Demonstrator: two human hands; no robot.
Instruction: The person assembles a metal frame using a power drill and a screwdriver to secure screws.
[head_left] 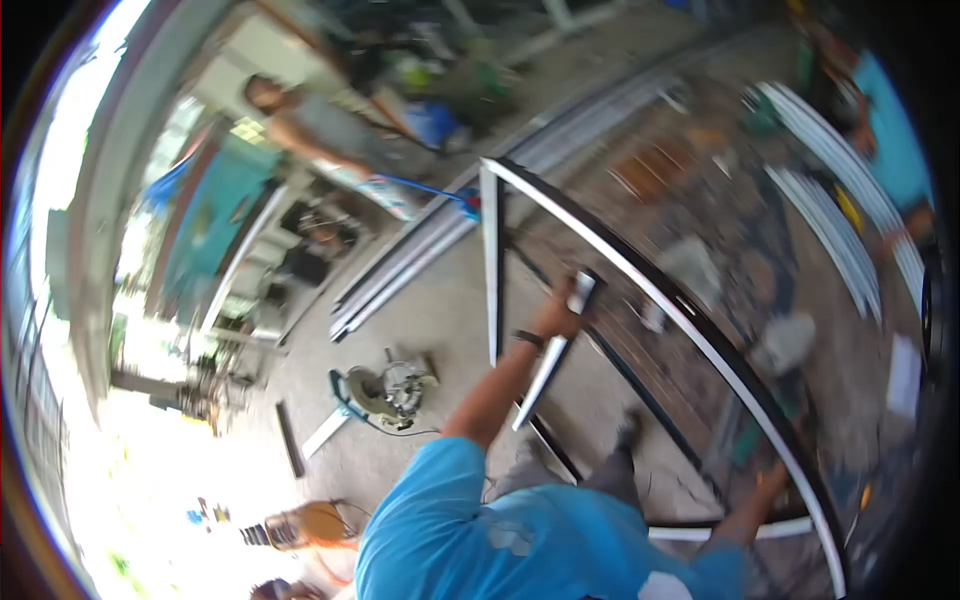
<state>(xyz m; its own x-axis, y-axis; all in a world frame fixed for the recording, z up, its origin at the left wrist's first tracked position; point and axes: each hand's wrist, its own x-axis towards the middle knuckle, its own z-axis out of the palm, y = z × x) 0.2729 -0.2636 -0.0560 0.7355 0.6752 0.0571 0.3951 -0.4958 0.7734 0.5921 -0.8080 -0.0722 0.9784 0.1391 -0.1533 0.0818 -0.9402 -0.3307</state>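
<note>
Short profile (543,380), white-faced with a dark side: its upper end sits at the left hand (560,314), whose fingers close around it; from this grip its long axis slants back toward the wearer's feet. The left hand is clearly the nearer. Long frame bar (700,333): beyond the profile and to its right, running obliquely from the frame's far corner to the wearer's right side. Side bar (491,260): left of the profile, meeting the long bar at that corner. Right hand (770,484): beside the long bar's near end, seemingly against its inner edge, though blur leaves this uncertain; its finger closure cannot be told. Mitre saw (395,388): on the floor (455,335), left of the left forearm, well apart from the profile.
</note>
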